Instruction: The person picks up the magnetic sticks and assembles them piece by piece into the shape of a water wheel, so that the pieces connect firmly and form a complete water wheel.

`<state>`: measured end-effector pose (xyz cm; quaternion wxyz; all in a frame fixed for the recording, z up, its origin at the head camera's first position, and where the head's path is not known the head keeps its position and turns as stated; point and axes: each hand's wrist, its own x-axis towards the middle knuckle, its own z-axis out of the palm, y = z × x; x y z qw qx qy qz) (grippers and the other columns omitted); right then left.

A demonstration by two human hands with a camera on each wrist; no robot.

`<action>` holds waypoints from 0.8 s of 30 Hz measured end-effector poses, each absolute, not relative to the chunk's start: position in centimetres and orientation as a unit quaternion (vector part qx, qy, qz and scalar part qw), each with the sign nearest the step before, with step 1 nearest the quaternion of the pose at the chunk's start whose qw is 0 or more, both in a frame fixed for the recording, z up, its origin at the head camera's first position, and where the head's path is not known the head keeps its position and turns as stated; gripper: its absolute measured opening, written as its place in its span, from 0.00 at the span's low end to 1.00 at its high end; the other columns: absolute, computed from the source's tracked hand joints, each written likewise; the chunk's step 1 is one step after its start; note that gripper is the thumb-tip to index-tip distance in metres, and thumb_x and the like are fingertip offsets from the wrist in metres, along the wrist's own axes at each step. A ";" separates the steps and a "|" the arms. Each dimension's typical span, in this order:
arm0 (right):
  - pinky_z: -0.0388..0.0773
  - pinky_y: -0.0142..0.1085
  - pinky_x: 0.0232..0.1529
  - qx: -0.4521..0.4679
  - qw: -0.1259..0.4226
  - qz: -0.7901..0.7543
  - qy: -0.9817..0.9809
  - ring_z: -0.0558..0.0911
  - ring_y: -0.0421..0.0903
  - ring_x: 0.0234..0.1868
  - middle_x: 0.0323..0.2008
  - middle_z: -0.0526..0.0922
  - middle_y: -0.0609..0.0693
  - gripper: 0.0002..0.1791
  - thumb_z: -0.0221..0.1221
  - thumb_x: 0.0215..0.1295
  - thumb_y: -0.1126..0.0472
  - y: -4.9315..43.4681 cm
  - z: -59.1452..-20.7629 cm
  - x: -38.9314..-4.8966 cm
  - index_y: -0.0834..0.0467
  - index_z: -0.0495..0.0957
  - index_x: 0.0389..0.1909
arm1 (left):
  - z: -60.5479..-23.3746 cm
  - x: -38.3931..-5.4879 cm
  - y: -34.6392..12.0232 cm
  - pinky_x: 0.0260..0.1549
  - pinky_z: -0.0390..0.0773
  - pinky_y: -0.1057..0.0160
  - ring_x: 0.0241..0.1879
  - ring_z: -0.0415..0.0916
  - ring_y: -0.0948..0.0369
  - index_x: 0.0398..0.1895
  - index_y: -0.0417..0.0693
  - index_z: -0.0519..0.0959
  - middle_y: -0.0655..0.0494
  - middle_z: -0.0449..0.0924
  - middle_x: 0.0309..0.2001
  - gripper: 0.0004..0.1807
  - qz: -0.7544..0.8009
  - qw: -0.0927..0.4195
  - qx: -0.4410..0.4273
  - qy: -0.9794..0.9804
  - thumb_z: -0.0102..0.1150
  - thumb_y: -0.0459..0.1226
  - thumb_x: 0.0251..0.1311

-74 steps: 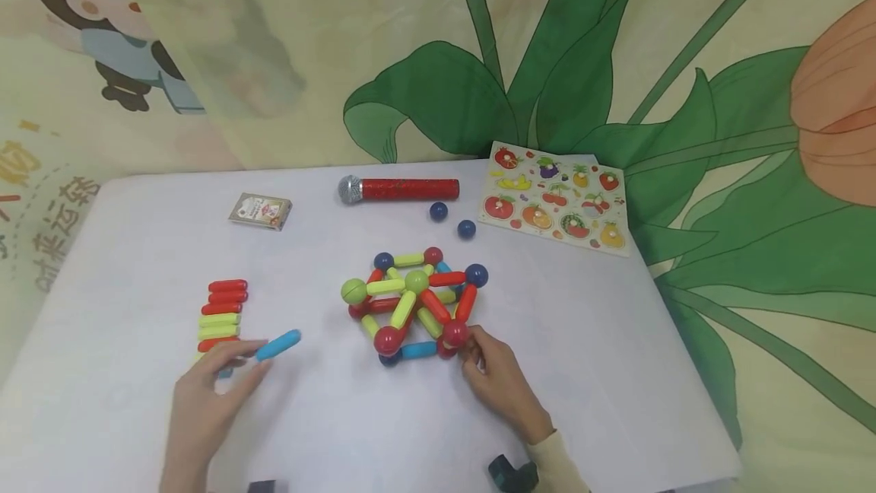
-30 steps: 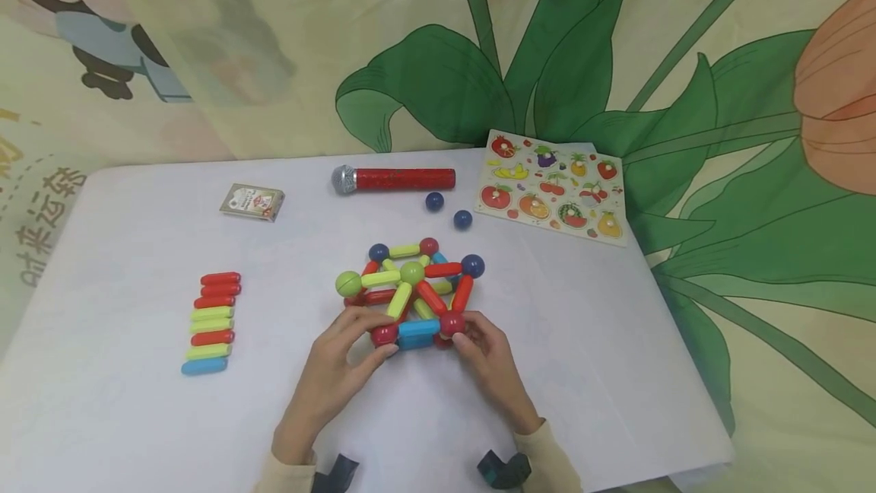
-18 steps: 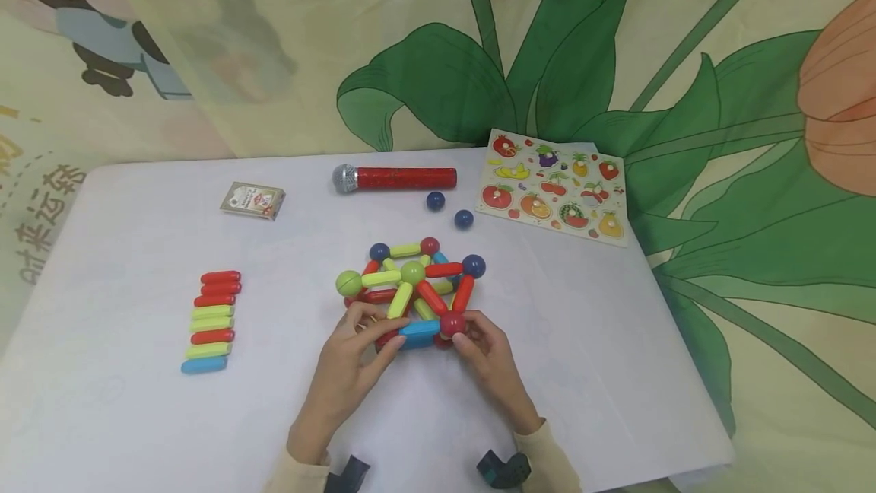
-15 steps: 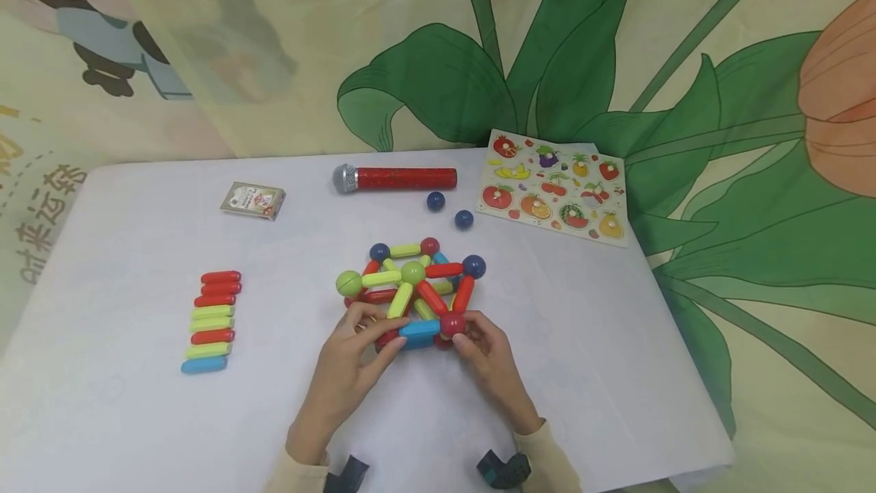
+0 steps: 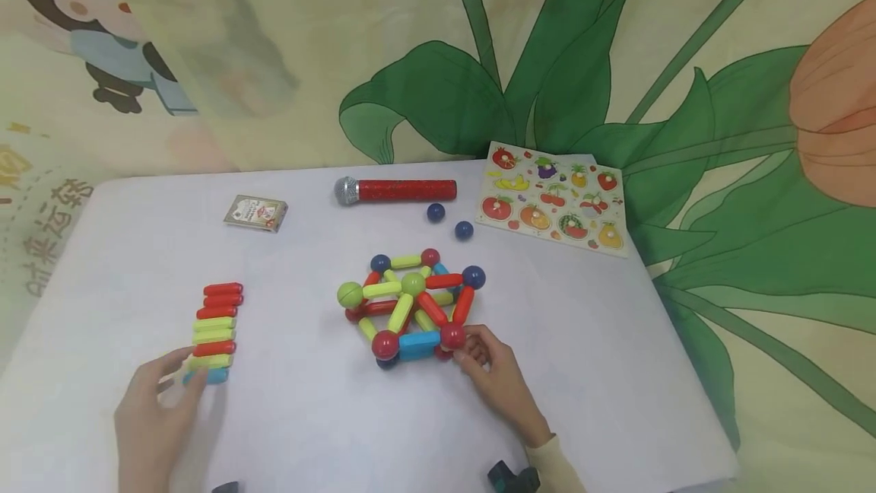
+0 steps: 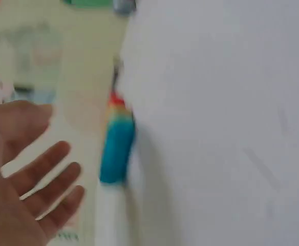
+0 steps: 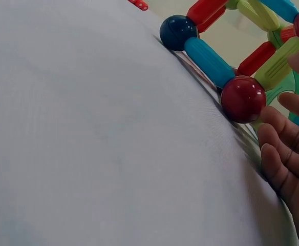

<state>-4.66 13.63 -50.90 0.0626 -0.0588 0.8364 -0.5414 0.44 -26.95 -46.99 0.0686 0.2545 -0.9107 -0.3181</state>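
A ball-and-stick model (image 5: pixel 413 284) of red, green and blue balls joined by coloured sticks stands mid-table. My right hand (image 5: pixel 499 379) grips a red ball (image 5: pixel 452 335) at its near right corner, thumb and fingertips against it. Two blue sticks lie one above the other along the near side. At left, my left hand (image 5: pixel 153 409) reaches to the near end of a row of loose sticks, its thumb by the blue stick (image 5: pixel 217 376). In the left wrist view the fingers (image 6: pixel 52 174) are spread, apart from the blurred blue stick (image 6: pixel 118 151).
Two loose blue balls (image 5: pixel 464 230) lie behind the model. Further back are a red microphone (image 5: pixel 407 189) and a fruit puzzle board (image 5: pixel 553 200). A small card box (image 5: pixel 256 213) lies at back left. Behind the white table (image 5: pixel 602 371) hangs a printed cloth.
Earlier my left hand brought a blue stick to the near side of the model; it has let go there and moved left to the stick row. My right hand stays at the red ball.
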 end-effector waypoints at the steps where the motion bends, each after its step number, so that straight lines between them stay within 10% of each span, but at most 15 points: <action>1: 0.75 0.27 0.32 -0.061 0.059 -0.543 0.836 0.75 0.39 0.29 0.29 0.76 0.42 0.15 0.62 0.62 0.62 13.7 -51.0 -4.7 0.52 0.75 0.50 | -47.5 0.7 -27.9 0.60 0.69 0.54 0.60 0.64 0.45 0.66 0.44 0.67 0.39 0.68 0.62 0.26 -0.313 0.035 0.275 -0.908 0.57 0.36 0.65; 4: 0.75 0.27 0.31 -0.066 0.055 -0.546 0.834 0.76 0.40 0.28 0.29 0.77 0.42 0.14 0.61 0.63 0.62 13.8 -51.0 -4.8 0.51 0.75 0.50 | -48.8 1.2 -29.7 0.55 0.66 0.35 0.61 0.59 0.38 0.70 0.42 0.61 0.35 0.61 0.66 0.30 -0.301 -0.041 0.294 -0.906 0.56 0.38 0.66; 24: 0.72 0.27 0.29 -0.038 0.061 -0.544 0.836 0.74 0.39 0.27 0.29 0.78 0.45 0.11 0.59 0.63 0.67 13.1 -49.4 -4.6 0.57 0.77 0.47 | -47.6 1.3 -25.3 0.44 0.75 0.39 0.42 0.72 0.44 0.51 0.36 0.76 0.36 0.77 0.45 0.23 -0.220 -0.041 0.143 -0.964 0.68 0.39 0.54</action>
